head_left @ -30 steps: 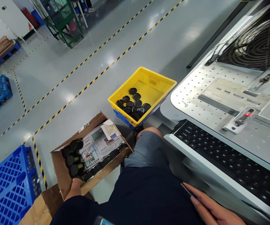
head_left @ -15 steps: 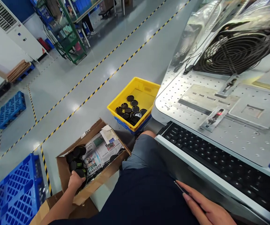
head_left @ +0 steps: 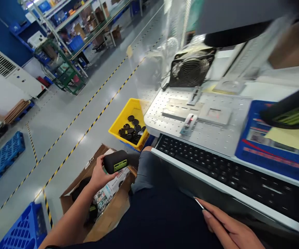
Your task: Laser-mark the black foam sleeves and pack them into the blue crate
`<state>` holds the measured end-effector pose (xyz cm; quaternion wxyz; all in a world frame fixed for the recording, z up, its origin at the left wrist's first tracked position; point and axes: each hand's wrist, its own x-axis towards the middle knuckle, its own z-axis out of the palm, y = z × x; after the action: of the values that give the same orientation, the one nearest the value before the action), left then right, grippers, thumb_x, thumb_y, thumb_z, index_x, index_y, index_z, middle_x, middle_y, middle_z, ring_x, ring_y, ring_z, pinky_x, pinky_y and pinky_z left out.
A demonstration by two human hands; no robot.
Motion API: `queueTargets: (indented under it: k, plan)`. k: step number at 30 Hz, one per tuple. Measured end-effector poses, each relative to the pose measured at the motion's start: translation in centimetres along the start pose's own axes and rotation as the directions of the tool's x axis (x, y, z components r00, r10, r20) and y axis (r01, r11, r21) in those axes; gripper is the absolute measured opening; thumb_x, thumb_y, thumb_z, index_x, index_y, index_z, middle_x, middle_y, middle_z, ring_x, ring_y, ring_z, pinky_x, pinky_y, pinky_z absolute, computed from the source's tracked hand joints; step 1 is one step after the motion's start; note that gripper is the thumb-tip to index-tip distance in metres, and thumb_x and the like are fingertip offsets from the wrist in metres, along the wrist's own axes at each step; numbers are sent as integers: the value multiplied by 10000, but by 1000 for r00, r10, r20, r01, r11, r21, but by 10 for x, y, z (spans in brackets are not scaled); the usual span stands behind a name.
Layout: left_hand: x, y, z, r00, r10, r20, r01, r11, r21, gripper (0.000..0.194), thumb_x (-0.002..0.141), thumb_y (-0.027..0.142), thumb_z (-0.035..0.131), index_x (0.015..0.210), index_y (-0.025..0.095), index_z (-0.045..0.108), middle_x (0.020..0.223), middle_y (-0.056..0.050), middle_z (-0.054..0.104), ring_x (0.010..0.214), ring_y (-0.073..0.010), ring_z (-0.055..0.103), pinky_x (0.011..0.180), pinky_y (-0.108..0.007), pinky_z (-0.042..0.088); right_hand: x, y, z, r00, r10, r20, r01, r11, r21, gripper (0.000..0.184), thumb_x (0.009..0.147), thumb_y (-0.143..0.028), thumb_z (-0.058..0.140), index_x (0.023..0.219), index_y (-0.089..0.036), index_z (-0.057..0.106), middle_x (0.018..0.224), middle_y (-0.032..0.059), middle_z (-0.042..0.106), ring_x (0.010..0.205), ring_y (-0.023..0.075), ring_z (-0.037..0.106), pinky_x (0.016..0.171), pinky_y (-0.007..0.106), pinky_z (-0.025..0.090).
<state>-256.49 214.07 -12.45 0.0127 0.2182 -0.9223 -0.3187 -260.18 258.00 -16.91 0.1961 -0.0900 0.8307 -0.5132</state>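
Observation:
My left hand (head_left: pixel 102 174) grips a rounded black piece with green stripes (head_left: pixel 112 162), lifted above the open cardboard box (head_left: pixel 110 212). Inside that box lie more dark pieces (head_left: pixel 80 188) and a sheet of newspaper (head_left: pixel 108 193), partly hidden by my arm. Down by my lap, my right hand (head_left: pixel 229 226) is closed on a thin dark tool with a metal tip (head_left: pixel 199 203); its exact kind is unclear. Beyond the box, a yellow bin (head_left: pixel 115 129) holds several round black pieces (head_left: pixel 130 130).
A perforated metal bench plate (head_left: pixel 162 121) carries a fan (head_left: pixel 190 71) and clamps. Below it sits a keyboard (head_left: pixel 203 157). At right, another green-striped black piece (head_left: pixel 289 112) appears above a blue mat (head_left: pixel 253 145). Blue pallets (head_left: pixel 22 228) stand on the left floor.
My left hand has come up out of the cardboard box with a black piece in it. The view has turned right, showing more bench. My right hand keeps its tool.

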Motion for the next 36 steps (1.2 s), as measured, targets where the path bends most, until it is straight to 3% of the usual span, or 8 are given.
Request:
queueTargets:
  k: [2, 5, 12, 18, 21, 25, 29, 36]
  plan:
    - [11, 44, 6, 981, 168, 100, -150, 975, -163, 846, 673, 408, 842, 1355, 214, 381, 1324, -139, 573, 1221, -271, 589, 1050, -403, 483, -8, -3, -5, 995, 57, -85, -50, 995, 86, 464, 911, -568, 560, 1187, -252, 759, 677, 18, 728, 595, 180, 704, 605, 237, 614]
    - [26, 95, 22, 926, 272, 260, -159, 910, -384, 876, 661, 494, 856, 1367, 219, 418, 1321, -145, 586, 1160, -281, 619, 984, -395, 521, -16, -8, -10, 965, 176, -197, -117, 953, 281, 461, 917, -573, 581, 1173, -226, 744, 680, 12, 658, 587, 157, 627, 556, 232, 552]
    - [36, 167, 98, 638, 506, 580, 173, 640, -749, 919, 584, 665, 848, 1331, 204, 575, 1260, -130, 648, 1172, -340, 629, 1000, -426, 513, -27, -27, -22, 914, 236, -330, -34, 855, 517, 365, 893, -557, 650, 935, -201, 717, 692, 0, 538, 618, 136, 482, 518, 235, 420]
    - [18, 191, 126, 480, 546, 687, 308, 629, -714, 858, 602, 581, 880, 1314, 196, 596, 1256, -120, 645, 1138, -311, 643, 997, -403, 507, -33, -28, -22, 911, 203, -358, 23, 844, 537, 366, 917, -536, 636, 796, -191, 635, 672, -30, 433, 582, 103, 364, 493, 224, 335]
    - [12, 186, 135, 494, 527, 692, 335, 618, -711, 867, 600, 590, 876, 1311, 191, 582, 1282, -138, 639, 1167, -329, 632, 994, -414, 512, -32, -27, -22, 914, 202, -353, 18, 848, 530, 361, 914, -540, 640, 831, -188, 654, 701, -18, 466, 603, 107, 397, 497, 223, 343]
    - [-1, 186, 142, 600, 460, 655, 408, 528, -745, 836, 612, 588, 867, 1282, 214, 537, 1227, -120, 663, 1129, -316, 659, 958, -419, 539, -27, -30, -22, 900, 200, -387, 48, 838, 543, 366, 895, -556, 658, 917, -191, 681, 772, 22, 592, 703, 145, 543, 552, 236, 439]
    - [-13, 193, 142, 662, 423, 619, 383, 519, -764, 880, 597, 594, 875, 1294, 243, 469, 1245, -115, 651, 1146, -327, 654, 940, -436, 562, -22, -31, -20, 863, 223, -454, 121, 781, 613, 440, 869, -549, 701, 1151, -213, 669, 1102, 114, 730, 982, 237, 674, 739, 331, 569]
    - [-19, 197, 142, 608, 520, 599, 308, 541, -783, 863, 662, 531, 865, 1358, 281, 420, 1296, -94, 624, 1156, -305, 647, 994, -459, 537, -22, -27, -19, 846, 182, -502, 232, 720, 654, 500, 819, -525, 773, 1223, -237, 713, 1275, 125, 728, 1211, 297, 663, 1020, 438, 549]
